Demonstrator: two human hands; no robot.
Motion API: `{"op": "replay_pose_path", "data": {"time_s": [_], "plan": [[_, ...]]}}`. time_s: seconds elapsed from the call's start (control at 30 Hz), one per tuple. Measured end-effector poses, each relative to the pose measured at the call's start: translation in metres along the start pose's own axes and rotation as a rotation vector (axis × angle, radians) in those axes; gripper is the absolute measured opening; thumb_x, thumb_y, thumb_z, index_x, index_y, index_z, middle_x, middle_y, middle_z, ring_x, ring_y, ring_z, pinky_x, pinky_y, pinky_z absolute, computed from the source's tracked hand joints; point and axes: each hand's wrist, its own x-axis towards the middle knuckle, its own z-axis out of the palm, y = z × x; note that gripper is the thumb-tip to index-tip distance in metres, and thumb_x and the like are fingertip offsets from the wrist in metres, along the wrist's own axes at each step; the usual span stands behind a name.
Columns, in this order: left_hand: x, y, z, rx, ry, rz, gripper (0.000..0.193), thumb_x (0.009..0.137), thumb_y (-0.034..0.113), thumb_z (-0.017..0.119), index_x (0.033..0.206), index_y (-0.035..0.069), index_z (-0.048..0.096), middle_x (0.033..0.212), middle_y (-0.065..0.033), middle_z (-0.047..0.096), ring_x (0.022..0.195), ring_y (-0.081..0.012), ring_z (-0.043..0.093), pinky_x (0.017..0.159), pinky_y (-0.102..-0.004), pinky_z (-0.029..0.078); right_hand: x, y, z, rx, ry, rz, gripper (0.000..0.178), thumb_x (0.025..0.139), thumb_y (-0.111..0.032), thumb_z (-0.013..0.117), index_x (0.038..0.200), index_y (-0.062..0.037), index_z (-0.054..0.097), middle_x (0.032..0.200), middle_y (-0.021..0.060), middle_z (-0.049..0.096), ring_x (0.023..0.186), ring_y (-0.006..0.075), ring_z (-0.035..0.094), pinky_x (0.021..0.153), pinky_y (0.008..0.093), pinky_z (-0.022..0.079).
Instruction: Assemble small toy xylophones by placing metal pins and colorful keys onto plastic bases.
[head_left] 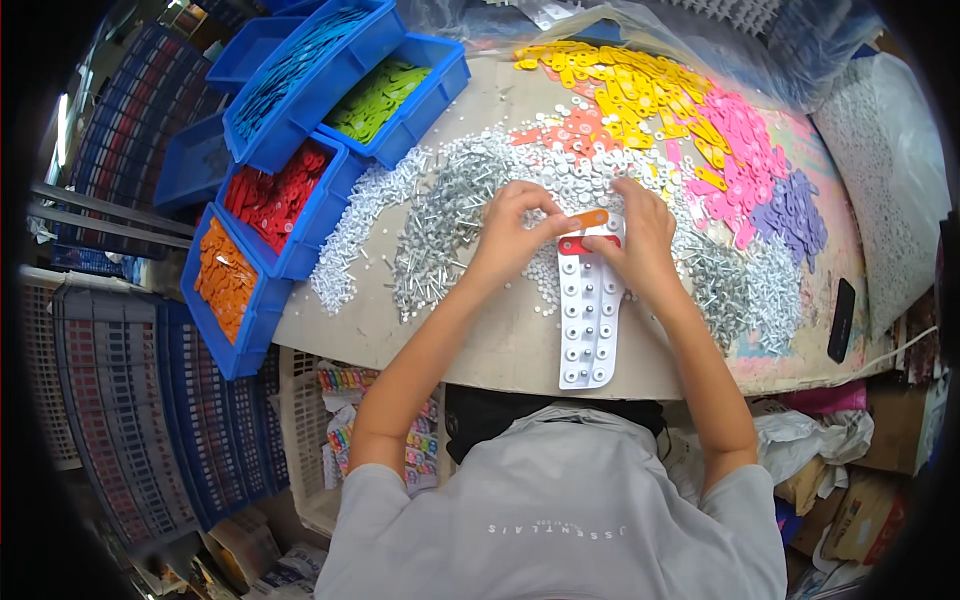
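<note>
A long white plastic holder [589,340] lies on the table in front of me. Round white caps line both its sides, with metal pins between. Across its upper part sits a flat red plastic strip [572,245]. My left hand [515,228] pinches an orange plastic strip [588,220] between thumb and fingers, just above the red one at the holder's far end. My right hand [645,238] is bent around the holder's right edge. Its thumb presses by the red strip's right end, and its other fingers are partly hidden.
Blue bins [345,185] at left hold blue, green, red and orange strips. Loose heaps of metal pins [440,235], white caps [590,180], yellow strips [640,85], pink strips [735,160] and purple strips [795,215] cover the table. A black phone-like object [842,320] lies right.
</note>
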Motion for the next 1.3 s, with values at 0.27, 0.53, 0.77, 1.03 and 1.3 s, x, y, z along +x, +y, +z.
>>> {"op": "replay_pose_path", "data": {"time_s": [0.27, 0.53, 0.77, 1.03, 1.3], "plan": [[0.019, -0.013, 0.031, 0.263, -0.042, -0.012, 0.017, 0.074, 0.028, 0.084, 0.081, 0.015, 0.075, 0.111, -0.0047, 0.062, 0.115, -0.0267, 0.052, 0.104, -0.0430, 0.032, -0.007, -0.004, 0.001, -0.020, 0.068, 0.093, 0.102, 0.069, -0.031, 0.091, 0.151, -0.0054, 0.036, 0.146, 0.0154, 0.048, 0.139, 0.0353, 0.038, 0.114, 0.0481, 0.027], [0.009, -0.008, 0.031, 0.360, 0.114, 0.117, 0.049, 0.075, 0.026, 0.083, 0.117, 0.013, 0.061, 0.120, -0.0085, 0.058, 0.121, -0.0294, 0.050, 0.107, -0.0442, 0.032, -0.004, -0.006, 0.003, -0.059, 0.033, 0.077, 0.098, 0.070, -0.030, 0.090, 0.150, -0.0042, 0.039, 0.147, 0.0163, 0.048, 0.139, 0.0364, 0.039, 0.114, 0.0493, 0.026], [0.088, 0.010, -0.150, 0.620, 0.559, 0.619, 0.043, 0.082, 0.023, 0.079, 0.118, 0.006, 0.061, 0.120, -0.0154, 0.060, 0.119, -0.0357, 0.053, 0.106, -0.0468, 0.037, -0.008, -0.009, 0.002, -0.069, 0.089, 0.004, 0.087, 0.073, -0.022, 0.088, 0.146, -0.0027, 0.043, 0.137, 0.0173, 0.053, 0.135, 0.0373, 0.042, 0.112, 0.0494, 0.027], [0.129, -0.092, -0.427, 0.927, 0.457, -0.193, 0.068, 0.093, 0.057, 0.061, 0.139, 0.007, 0.055, 0.128, -0.0302, 0.063, 0.120, -0.0450, 0.061, 0.099, -0.0478, 0.049, 0.016, -0.062, 0.010, -0.011, 0.135, -0.278, 0.049, 0.083, -0.027, 0.079, 0.125, -0.0076, 0.063, 0.143, 0.0144, 0.051, 0.134, 0.0356, 0.043, 0.112, 0.0493, 0.029], [0.131, -0.082, -0.401, 0.422, 0.235, -0.406, 0.058, 0.084, 0.050, 0.079, 0.105, -0.003, 0.078, 0.097, -0.0161, 0.075, 0.088, -0.0232, 0.071, 0.080, -0.0363, 0.056, 0.124, -0.134, 0.060, 0.131, 0.103, -0.590, 0.036, 0.091, -0.025, 0.071, 0.121, -0.0059, 0.063, 0.130, 0.0160, 0.061, 0.125, 0.0374, 0.051, 0.105, 0.0476, 0.038]]}}
